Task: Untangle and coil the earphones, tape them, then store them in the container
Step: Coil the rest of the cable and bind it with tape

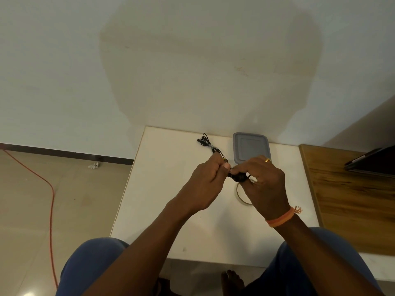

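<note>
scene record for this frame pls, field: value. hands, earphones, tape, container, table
left hand: pinches the black earphone bundle
right hand: grips the same bundle from the other side
black earphone bundle: coiled, held above the table between both hands
second earphones: loose tangle lying on the table, behind the left hand
tape roll: flat on the table, partly hidden under the right hand
container: grey lid on, at the far edge
table: white
</note>
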Demonstrator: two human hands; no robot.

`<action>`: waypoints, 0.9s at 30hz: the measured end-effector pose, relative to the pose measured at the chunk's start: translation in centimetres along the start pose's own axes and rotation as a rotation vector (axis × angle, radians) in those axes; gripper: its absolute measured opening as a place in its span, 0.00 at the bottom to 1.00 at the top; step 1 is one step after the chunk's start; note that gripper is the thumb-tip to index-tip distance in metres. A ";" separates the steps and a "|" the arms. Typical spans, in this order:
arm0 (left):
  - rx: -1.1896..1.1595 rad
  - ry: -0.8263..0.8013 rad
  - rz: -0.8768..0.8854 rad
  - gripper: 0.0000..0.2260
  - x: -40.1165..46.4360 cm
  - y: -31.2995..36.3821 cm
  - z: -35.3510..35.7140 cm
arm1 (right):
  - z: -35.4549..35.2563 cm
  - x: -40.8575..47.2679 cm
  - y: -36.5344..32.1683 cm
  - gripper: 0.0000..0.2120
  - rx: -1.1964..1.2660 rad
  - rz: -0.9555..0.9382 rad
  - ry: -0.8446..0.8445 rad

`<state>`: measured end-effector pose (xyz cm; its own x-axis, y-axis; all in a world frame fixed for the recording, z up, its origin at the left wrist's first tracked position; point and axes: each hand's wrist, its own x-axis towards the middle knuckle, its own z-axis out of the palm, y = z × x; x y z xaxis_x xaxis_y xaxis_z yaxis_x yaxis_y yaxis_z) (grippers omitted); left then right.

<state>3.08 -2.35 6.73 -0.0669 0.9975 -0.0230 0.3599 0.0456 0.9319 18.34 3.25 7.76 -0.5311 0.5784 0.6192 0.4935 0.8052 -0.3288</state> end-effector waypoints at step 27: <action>-0.416 -0.314 -0.804 0.06 0.4 0.3 -1.2 | 0.3 -1.4 -0.4 0.07 0.238 0.116 -0.168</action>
<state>2.06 -1.97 7.42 0.1248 0.6481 -0.7513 -0.0487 0.7603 0.6478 18.66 2.21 6.79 -0.5973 0.6655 0.4476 0.3930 0.7294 -0.5599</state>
